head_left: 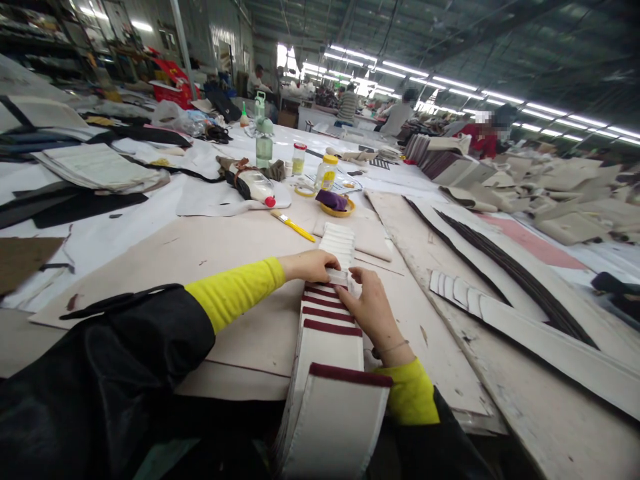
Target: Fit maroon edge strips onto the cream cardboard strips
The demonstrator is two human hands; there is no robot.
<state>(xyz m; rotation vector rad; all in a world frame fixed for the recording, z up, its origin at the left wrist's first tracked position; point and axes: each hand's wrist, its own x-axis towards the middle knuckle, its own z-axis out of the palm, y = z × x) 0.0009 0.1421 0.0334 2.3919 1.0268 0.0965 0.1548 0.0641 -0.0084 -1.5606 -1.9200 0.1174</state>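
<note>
A fanned row of off-white fabric strips (pixel 333 350) with maroon bound ends runs along the table towards me. Its nearest strip hangs over the table edge. My left hand (pixel 316 265) is closed, with its fingertips pinching the left side of a white strip end (pixel 338 274) in that row. On the right side, the thumb of my right hand (pixel 373 310) rests against the strips, and its index finger bends at the edge of the same strip end. Beyond my hands, overlapping white strip ends (pixel 338 241) continue the row without maroon edging.
A yellow-handled brush (pixel 294 227) lies beyond my left hand. Behind it are a yellow dish (pixel 341 209) with purple cloth, a yellow-lidded jar (pixel 326 175) and a red-capped bottle (pixel 254 185). More pale strips (pixel 505 313) and dark strips (pixel 520 283) lie at right.
</note>
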